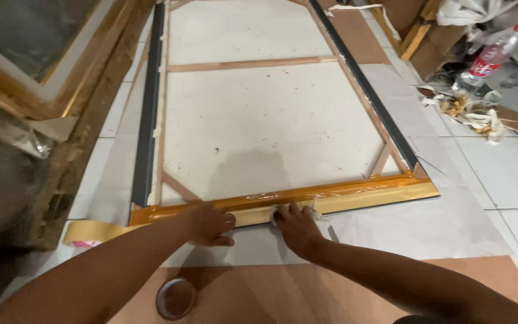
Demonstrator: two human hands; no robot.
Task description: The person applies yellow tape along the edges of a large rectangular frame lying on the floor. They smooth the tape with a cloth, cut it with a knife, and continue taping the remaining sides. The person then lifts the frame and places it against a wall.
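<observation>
A large stretched canvas (271, 126) lies face down on the floor, its wooden bars showing. A glossy brown tape strip (343, 192) runs along its near edge. My left hand (208, 224) presses flat on a cream strip of tape (253, 215) at that near edge. My right hand (295, 227) lies just to the right, fingers pinching a small white piece against the same strip. The two hands are almost touching.
Dark frame mouldings (148, 108) line both long sides. A tape roll (85, 233) lies at the near left, a round lid (175, 298) on brown cardboard below my arms. Framed pieces lean at the left. A plastic bottle (490, 57) and scraps lie at the far right.
</observation>
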